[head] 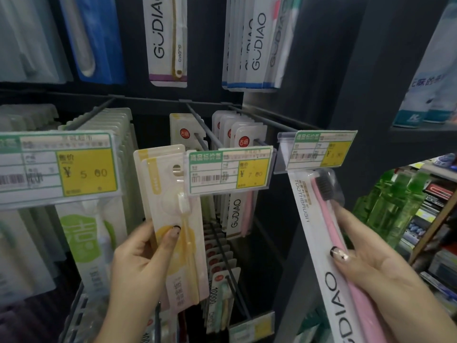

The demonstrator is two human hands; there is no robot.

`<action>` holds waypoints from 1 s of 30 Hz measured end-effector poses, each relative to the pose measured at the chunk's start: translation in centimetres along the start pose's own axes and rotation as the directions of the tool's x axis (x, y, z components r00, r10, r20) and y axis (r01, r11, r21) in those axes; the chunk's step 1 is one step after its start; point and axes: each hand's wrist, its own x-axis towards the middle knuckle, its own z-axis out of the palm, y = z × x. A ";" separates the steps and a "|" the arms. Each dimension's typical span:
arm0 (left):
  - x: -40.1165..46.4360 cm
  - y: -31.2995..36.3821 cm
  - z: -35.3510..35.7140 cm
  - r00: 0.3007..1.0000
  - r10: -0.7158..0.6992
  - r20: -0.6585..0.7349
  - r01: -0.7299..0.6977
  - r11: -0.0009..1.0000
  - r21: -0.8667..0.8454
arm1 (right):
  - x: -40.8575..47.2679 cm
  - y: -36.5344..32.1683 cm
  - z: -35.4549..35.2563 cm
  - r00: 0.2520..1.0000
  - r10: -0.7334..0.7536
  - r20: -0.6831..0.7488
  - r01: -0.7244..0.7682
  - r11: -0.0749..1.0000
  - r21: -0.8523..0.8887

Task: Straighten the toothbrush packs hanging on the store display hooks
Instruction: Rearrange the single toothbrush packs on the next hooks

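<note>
On the middle row of the store display, seen from the head camera, the left hand grips a yellow toothbrush pack between thumb and curled fingers, its hang hole level with the price tag at the tip of the middle hook but seemingly off the rod. The right hand pinches a pink toothbrush pack that slants down to the right from under the right price tag. Judging by this, the job looks part done: the packs further back on the middle hook and on the right hook hang fairly square, and the green packs on the left sit in a tidy stack, while the two held packs are still crooked and want setting straight. Whether the pink pack's top is on its hook is hidden behind the tag. The left edge is blurred, the pink pack's lower end is cut off, and the lower hooks' packs are partly covered by the left hand.
</note>
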 end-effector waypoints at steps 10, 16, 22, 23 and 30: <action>0.5 -0.2 0.3 1.000 -0.007 0.001 0.007 1.000 -0.007 | 1.0 2.6 0.9 0.994 -0.109 -0.029 0.102 0.980 -0.169; 0.8 -0.8 0.2 1.000 0.002 -0.011 -0.002 1.000 0.017 | 2.3 4.2 1.3 0.971 -0.235 -0.031 0.206 0.903 -0.378; 0.9 -1.5 0.0 1.000 -0.022 -0.015 0.023 0.999 0.038 | 2.6 4.3 1.4 0.960 -0.279 -0.038 0.247 0.899 -0.363; 0.9 -1.5 0.0 1.000 -0.020 -0.015 0.021 0.999 0.036 | 2.6 4.3 1.4 0.962 -0.271 -0.036 0.241 0.903 -0.357; 0.9 -1.8 0.3 1.000 -0.004 -0.010 0.004 1.000 0.009 | 1.0 2.1 2.1 0.987 -0.136 -0.089 0.136 0.991 -0.009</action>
